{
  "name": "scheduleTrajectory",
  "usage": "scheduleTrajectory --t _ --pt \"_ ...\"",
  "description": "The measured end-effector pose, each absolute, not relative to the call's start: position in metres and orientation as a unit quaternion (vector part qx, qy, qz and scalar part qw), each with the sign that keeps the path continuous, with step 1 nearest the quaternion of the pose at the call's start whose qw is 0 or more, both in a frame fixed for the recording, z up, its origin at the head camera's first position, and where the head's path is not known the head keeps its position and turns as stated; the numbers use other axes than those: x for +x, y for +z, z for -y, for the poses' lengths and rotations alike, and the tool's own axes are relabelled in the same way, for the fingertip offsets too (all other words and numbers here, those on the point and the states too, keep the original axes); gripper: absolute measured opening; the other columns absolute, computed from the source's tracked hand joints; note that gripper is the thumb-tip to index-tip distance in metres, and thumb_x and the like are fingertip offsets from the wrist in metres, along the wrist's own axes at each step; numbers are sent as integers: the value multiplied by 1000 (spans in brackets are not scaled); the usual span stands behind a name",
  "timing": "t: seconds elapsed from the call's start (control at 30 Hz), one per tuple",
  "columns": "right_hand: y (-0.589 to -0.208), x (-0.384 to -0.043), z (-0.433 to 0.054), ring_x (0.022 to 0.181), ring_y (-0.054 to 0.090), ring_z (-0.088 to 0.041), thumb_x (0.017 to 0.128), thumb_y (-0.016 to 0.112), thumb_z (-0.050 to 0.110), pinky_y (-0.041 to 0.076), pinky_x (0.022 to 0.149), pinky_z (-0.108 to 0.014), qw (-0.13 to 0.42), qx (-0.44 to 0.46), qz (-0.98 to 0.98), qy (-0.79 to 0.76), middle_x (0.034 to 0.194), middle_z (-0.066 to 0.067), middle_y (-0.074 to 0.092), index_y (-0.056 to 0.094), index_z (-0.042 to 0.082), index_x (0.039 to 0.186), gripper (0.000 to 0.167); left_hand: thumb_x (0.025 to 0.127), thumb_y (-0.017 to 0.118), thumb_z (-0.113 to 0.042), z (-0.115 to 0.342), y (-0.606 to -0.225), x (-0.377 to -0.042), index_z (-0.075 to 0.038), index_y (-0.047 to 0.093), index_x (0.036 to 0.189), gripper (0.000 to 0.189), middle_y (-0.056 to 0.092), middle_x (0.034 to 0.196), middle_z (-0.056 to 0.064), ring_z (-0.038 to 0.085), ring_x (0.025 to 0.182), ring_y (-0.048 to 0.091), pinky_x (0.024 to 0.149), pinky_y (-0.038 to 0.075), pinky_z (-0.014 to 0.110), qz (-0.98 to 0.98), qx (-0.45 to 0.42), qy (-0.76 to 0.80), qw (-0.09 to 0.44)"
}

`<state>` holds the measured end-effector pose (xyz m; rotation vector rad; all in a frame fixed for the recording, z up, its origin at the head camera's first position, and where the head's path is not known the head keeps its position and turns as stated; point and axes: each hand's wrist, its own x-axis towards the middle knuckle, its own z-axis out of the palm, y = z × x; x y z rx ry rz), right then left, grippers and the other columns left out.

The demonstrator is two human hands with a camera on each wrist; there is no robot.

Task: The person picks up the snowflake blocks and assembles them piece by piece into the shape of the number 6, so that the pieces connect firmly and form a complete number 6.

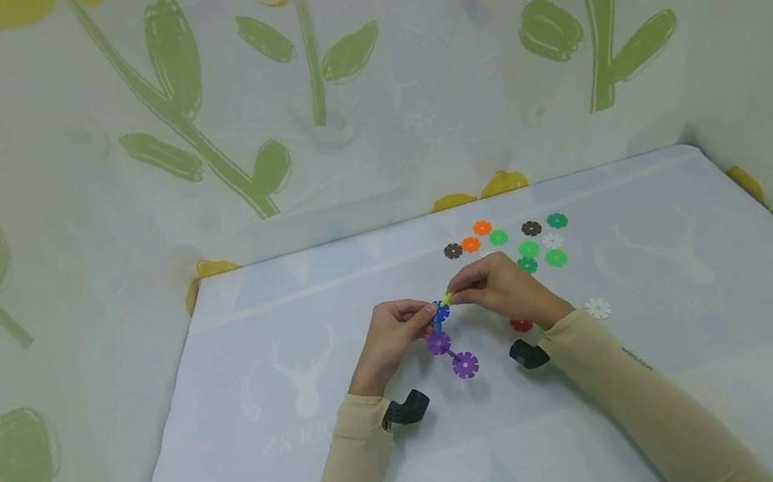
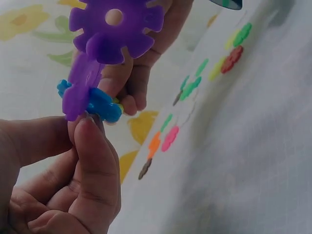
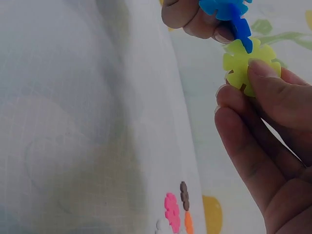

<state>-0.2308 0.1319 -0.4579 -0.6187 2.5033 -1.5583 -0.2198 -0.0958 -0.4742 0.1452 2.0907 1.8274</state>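
Observation:
My left hand [image 1: 395, 334] pinches a short chain of notched plastic discs between thumb and fingers, above the table. The chain has purple discs [image 1: 465, 365] at its lower end and blue discs [image 1: 441, 313] at the upper end. In the left wrist view a purple disc [image 2: 117, 24] is slotted crosswise into another purple one, next to a light blue disc [image 2: 105, 105]. My right hand [image 1: 504, 290] pinches a yellow disc [image 3: 243, 66] between thumb and fingers. Its rim meets the edge of a dark blue disc [image 3: 242, 34] in the right wrist view.
Loose notched discs lie on the table [image 1: 254, 456] beyond my right hand, among them an orange disc [image 1: 482, 227], a brown disc [image 1: 532, 228] and a green disc [image 1: 556, 257]. A white disc [image 1: 598, 309] lies beside the right sleeve, and a red disc [image 1: 521, 325] under that wrist. A flower-patterned curtain [image 1: 415, 135] stands behind.

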Motion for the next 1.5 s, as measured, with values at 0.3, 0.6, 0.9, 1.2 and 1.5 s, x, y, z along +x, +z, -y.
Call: scheduleTrajectory --t 0.3,0.6,0.9,1.2,1.5 --pt "-456 -230 -134 96 75 -18 91 79 11 62 90 -38 75 -206 -831 -511 103 -2 80 81 13 106 15 101 68 -18 99 -471 -222 7 73 113 28 73 80 -4 8 73 66 75 60 24 -738 75 639 202" --pt "-455 -233 -139 103 73 -21 93 77 12 60 96 -44 80 -213 -838 -496 112 -5 78 78 10 116 23 102 67 -18 101 -471 -222 7 71 114 28 73 80 -5 8 73 66 76 60 24 -737 70 641 203" --pt "-439 -234 -179 101 73 -26 97 74 18 60 85 -27 31 -148 -868 -473 113 -9 77 75 5 119 26 101 66 -16 99 -470 -222 8 71 114 28 73 83 -3 8 74 66 76 60 24 -731 58 650 202" --pt "-440 -223 -219 99 63 -27 98 71 20 54 82 -28 43 -89 -915 -391 108 -11 73 74 5 119 25 100 67 -15 101 -469 -222 6 71 113 26 73 84 -1 10 75 66 77 60 25 -733 50 648 203" --pt "-466 -220 -222 95 58 -24 93 76 22 53 80 -31 126 -96 -926 -343 101 -9 68 72 2 120 33 101 66 -16 104 -470 -222 6 71 114 26 73 86 -1 9 76 66 77 60 24 -734 49 646 206"
